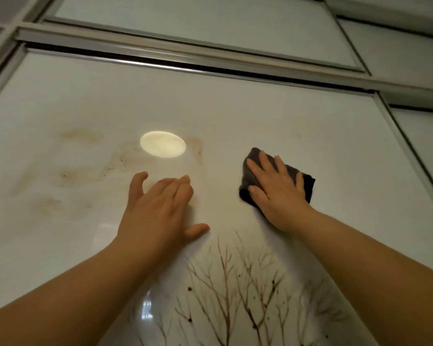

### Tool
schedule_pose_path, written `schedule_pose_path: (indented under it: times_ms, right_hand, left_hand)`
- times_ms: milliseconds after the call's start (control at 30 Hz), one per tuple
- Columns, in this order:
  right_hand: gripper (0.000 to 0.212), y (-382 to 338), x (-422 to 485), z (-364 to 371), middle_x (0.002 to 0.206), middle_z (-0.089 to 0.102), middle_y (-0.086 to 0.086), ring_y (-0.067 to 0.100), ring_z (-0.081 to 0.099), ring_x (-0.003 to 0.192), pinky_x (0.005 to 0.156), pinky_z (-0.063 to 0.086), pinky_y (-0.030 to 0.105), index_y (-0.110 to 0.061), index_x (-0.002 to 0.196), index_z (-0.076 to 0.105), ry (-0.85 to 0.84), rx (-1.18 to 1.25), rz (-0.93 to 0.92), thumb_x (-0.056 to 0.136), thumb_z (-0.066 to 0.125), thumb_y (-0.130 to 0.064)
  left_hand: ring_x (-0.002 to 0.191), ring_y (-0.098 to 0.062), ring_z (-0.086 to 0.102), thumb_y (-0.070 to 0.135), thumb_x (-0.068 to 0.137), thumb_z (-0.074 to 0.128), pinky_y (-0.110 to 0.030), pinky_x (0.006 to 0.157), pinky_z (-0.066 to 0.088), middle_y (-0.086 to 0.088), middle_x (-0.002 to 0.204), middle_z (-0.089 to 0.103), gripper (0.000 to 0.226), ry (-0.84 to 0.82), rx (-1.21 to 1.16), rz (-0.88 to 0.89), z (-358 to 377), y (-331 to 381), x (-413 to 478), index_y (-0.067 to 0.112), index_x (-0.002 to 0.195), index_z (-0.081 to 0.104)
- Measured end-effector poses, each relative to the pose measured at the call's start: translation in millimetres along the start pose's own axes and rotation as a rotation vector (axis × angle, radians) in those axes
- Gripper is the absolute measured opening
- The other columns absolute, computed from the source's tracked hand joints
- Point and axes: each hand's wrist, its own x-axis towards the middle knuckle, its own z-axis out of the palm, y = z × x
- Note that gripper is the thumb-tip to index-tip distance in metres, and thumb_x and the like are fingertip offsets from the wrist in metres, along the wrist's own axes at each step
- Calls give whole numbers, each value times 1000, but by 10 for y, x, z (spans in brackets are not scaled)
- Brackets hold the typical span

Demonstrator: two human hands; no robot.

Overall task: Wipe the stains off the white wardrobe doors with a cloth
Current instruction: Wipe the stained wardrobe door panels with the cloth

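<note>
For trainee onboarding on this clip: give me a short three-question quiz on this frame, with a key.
1. True or false: the right hand presses the dark cloth flat against the wardrobe door.
2. Where do most brown stains lie? A) left of the left hand B) under the cloth C) on the metal frame
3. Fill in: printed on the door below the hands are bare ____.
Key: 1 true; 2 A; 3 trees.

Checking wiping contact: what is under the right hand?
The right hand presses a dark cloth flat on the wardrobe door; what lies beneath the cloth is hidden.
</note>
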Motion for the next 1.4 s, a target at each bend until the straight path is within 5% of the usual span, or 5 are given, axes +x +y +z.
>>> schedule_pose_path:
  times_ms: [400,700,967,1200,1400]
  right_hand:
    - [59,-670,-632,281,148,-26,-24,7,-29,136,108,-18,48,-50,141,-8,-74,-28,-287,85,9,-55]
    - [51,-1097,785,-3,158,-5,-8,20,-8,143,111,-1,57,-32,147,7,79,25,42,99,24,-37]
    - [52,-1603,447,104,157,7,-9,16,-2,143,114,0,51,-34,144,23,33,105,-278,95,35,-20]
    - [51,-1536,721,-1,157,13,-5,22,7,141,114,8,45,-30,145,25,138,96,-53,95,32,-19]
    - [55,-2115,677,198,157,7,-6,20,4,142,114,5,48,-30,146,18,113,55,-208,94,32,-22]
  left_hand:
    - [113,-20,56,56,82,38,-49,104,16,-2,128,58,51,93,-97,29,-70,-196,-114,20,113,57]
    - [118,-20,53,58,78,45,-51,100,24,-1,130,56,50,81,-53,56,-188,-824,-613,21,110,56]
    - [118,-23,52,61,75,48,-52,95,35,-5,128,56,49,118,-49,-39,-214,-1440,-653,20,101,54]
    - [118,-22,51,59,73,49,-50,93,40,-5,127,56,50,152,-90,-48,-172,-1629,-658,18,101,53]
    - [121,-22,49,60,77,45,-48,95,37,-4,131,53,53,175,-138,-24,-137,-1585,-596,19,110,51]
